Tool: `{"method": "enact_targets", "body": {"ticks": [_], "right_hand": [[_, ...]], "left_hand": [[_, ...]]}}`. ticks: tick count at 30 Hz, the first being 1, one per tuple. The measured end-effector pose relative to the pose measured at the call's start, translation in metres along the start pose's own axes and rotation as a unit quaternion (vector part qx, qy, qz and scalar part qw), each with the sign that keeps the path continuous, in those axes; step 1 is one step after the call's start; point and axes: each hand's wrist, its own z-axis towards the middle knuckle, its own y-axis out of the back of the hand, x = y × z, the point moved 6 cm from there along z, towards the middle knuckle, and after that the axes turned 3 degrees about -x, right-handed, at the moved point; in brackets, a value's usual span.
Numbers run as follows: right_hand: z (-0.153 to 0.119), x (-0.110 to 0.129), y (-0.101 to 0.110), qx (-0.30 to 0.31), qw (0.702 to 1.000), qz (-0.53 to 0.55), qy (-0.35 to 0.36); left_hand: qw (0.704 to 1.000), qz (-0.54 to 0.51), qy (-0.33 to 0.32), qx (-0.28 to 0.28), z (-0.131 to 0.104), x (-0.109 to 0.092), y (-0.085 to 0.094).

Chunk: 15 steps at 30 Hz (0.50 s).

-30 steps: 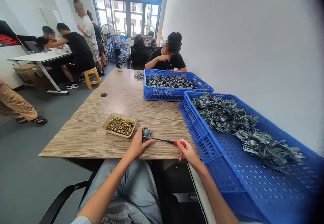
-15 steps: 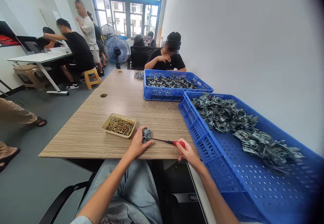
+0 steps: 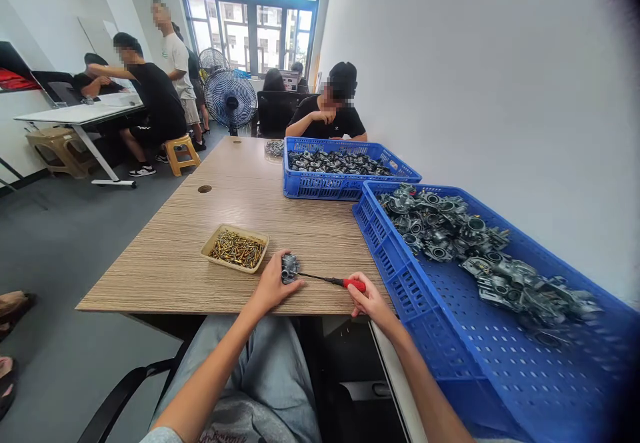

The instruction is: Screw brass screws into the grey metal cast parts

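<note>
My left hand (image 3: 273, 285) is closed around a small grey metal carburetor (image 3: 289, 267), which it holds on the table near the front edge. In my right hand (image 3: 371, 299) is a screwdriver (image 3: 354, 285) with a red and black handle, gripped at its end. The long dark shaft lies nearly level and points left, its tip meeting the right side of the carburetor. What the tip engages is too small to make out. Just left of my left hand stands a cream tray (image 3: 204, 253) filled with small brass-coloured parts.
A blue crate (image 3: 425, 323) with many carburetors (image 3: 440, 223) stands close on my right. Behind it is another full blue crate (image 3: 320, 189), with a person (image 3: 327, 119) seated beyond. A fan (image 3: 231, 101) stands past the wooden table (image 3: 165, 256).
My hands, the carburetor and the screwdriver stay almost in place. At the far left, a passer-by's legs have moved mostly out of view, and the standing person has lowered an arm.
</note>
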Motion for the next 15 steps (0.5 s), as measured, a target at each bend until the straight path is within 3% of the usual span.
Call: {"method": "enact_targets", "body": {"ticks": [15], "right_hand": [[0.0006, 0.0006, 0.0003, 0.000, 1.000, -0.010, -0.002]], "left_hand": [[1.000, 0.001, 0.005, 0.001, -0.0002, -0.0015, 0.0001]]}}
